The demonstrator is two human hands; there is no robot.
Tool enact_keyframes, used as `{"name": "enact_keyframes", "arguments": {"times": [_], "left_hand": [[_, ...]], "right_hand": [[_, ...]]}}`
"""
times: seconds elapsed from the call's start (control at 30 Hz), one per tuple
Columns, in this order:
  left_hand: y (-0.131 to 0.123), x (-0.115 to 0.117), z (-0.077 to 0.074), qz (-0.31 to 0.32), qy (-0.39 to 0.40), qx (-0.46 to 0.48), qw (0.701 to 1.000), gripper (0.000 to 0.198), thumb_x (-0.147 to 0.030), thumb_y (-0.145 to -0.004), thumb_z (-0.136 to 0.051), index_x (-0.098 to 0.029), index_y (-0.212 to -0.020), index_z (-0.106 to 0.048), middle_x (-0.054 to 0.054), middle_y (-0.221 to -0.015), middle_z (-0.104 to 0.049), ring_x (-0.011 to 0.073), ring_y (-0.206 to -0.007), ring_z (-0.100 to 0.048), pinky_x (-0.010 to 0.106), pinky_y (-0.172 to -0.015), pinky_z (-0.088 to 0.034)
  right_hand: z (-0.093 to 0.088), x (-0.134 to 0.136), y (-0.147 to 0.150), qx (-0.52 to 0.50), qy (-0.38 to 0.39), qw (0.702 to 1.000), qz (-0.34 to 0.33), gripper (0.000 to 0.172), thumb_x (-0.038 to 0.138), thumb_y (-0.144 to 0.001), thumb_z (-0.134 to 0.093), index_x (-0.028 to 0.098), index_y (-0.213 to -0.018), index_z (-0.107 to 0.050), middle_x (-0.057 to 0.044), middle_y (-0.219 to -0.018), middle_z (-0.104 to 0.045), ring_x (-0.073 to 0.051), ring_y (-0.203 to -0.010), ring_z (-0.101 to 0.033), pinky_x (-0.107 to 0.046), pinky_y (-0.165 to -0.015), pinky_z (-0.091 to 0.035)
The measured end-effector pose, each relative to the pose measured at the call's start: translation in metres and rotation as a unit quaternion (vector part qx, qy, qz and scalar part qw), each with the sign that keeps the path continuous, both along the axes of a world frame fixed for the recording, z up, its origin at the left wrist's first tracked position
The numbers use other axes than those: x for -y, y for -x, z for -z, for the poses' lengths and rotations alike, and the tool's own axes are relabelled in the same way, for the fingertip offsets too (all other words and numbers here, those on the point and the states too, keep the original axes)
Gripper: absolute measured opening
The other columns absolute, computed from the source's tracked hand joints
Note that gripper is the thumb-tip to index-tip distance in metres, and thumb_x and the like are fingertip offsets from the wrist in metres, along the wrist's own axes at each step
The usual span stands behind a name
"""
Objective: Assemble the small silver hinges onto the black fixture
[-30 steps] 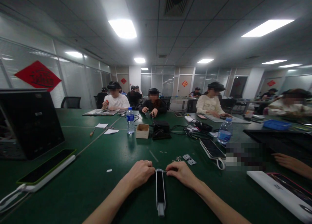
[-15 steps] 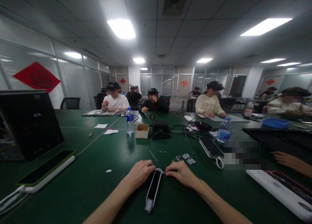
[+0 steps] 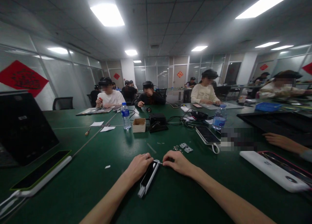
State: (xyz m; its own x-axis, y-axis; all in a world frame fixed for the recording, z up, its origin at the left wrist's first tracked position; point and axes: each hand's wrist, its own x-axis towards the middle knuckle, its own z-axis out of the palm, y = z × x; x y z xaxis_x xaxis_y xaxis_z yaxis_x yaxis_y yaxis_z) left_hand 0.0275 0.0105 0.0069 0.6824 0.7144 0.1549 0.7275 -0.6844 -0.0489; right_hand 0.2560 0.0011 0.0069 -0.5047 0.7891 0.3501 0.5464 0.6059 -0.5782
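Note:
A long, narrow white frame with a dark inside (image 3: 149, 178) lies slanted on the green table, its grey-white block end toward me. My left hand (image 3: 139, 167) is closed on the far end of the frame, from its left side. At the far right corner of the frame, my right hand (image 3: 177, 162) pinches with thumb and forefinger. Something small and pale shows at those fingertips, too small to name. Just beyond my right hand lie several small metal pieces (image 3: 177, 148) and grey flat plates (image 3: 186, 147).
Ahead stand a water bottle (image 3: 125, 117), an open cardboard box (image 3: 139, 125) and a black device (image 3: 157, 122). To the right are a phone (image 3: 207, 135), another bottle (image 3: 219, 117) and a co-worker's hand (image 3: 280, 141). A black HP computer (image 3: 26, 126) and a phone (image 3: 41, 170) are at left.
My view has tipped down and turned slightly right. The near end of the frame has swung a little to the left. Both hands keep their places at its far end.

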Motion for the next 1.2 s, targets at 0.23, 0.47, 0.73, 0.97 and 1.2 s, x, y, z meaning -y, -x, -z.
{"name": "enact_keyframes", "arguments": {"times": [0.23, 0.47, 0.73, 0.97, 1.2], "left_hand": [[-0.006, 0.004, -0.008, -0.024, -0.001, -0.044, 0.999, 0.026, -0.014, -0.094, -0.037, -0.019, -0.1, -0.062, 0.007, -0.1, -0.062, 0.0191, -0.084, -0.062, 0.029, -0.074, -0.046], [-0.011, 0.008, -0.012, -0.037, -0.012, -0.055, 0.998, 0.024, -0.014, -0.094, -0.039, -0.017, -0.097, -0.062, 0.008, -0.096, -0.062, 0.0198, -0.083, -0.061, 0.03, -0.075, -0.046], [-0.014, 0.01, -0.007, -0.059, -0.02, -0.038, 0.997, 0.024, -0.02, -0.093, -0.04, -0.017, -0.096, -0.064, 0.007, -0.091, -0.062, 0.0191, -0.079, -0.061, 0.03, -0.073, -0.046], [-0.012, 0.006, -0.005, -0.058, -0.008, -0.003, 0.998, 0.026, -0.024, -0.093, -0.04, -0.021, -0.102, -0.064, 0.005, -0.093, -0.062, 0.0167, -0.078, -0.061, 0.026, -0.071, -0.045], [-0.008, 0.005, -0.007, -0.05, 0.034, 0.055, 0.997, 0.027, -0.026, -0.093, -0.04, -0.021, -0.101, -0.065, 0.004, -0.095, -0.062, 0.0151, -0.079, -0.06, 0.023, -0.069, -0.046]], "right_hand": [[-0.003, 0.003, 0.003, 0.066, -0.054, 0.996, -0.001, 0.013, 0.024, -0.082, -0.06, 0.014, -0.08, -0.068, -0.005, -0.078, -0.068, -0.015, -0.072, -0.059, -0.026, -0.07, -0.046], [0.003, 0.004, 0.01, 0.094, -0.097, 0.991, 0.025, 0.012, 0.023, -0.08, -0.059, 0.015, -0.082, -0.067, -0.006, -0.081, -0.067, -0.017, -0.075, -0.059, -0.028, -0.073, -0.046], [0.005, 0.001, 0.007, 0.101, -0.093, 0.99, 0.018, 0.016, 0.026, -0.087, -0.055, 0.014, -0.089, -0.065, -0.007, -0.086, -0.066, -0.018, -0.082, -0.058, -0.03, -0.077, -0.045], [-0.005, -0.004, -0.002, 0.148, -0.099, 0.984, 0.019, 0.024, 0.029, -0.094, -0.046, 0.014, -0.096, -0.064, -0.008, -0.092, -0.066, -0.018, -0.086, -0.058, -0.031, -0.078, -0.044], [-0.025, -0.016, -0.044, 0.326, -0.106, 0.923, 0.176, 0.021, 0.022, -0.091, -0.047, 0.014, -0.097, -0.065, -0.012, -0.096, -0.065, -0.023, -0.089, -0.058, -0.033, -0.077, -0.043]]}}
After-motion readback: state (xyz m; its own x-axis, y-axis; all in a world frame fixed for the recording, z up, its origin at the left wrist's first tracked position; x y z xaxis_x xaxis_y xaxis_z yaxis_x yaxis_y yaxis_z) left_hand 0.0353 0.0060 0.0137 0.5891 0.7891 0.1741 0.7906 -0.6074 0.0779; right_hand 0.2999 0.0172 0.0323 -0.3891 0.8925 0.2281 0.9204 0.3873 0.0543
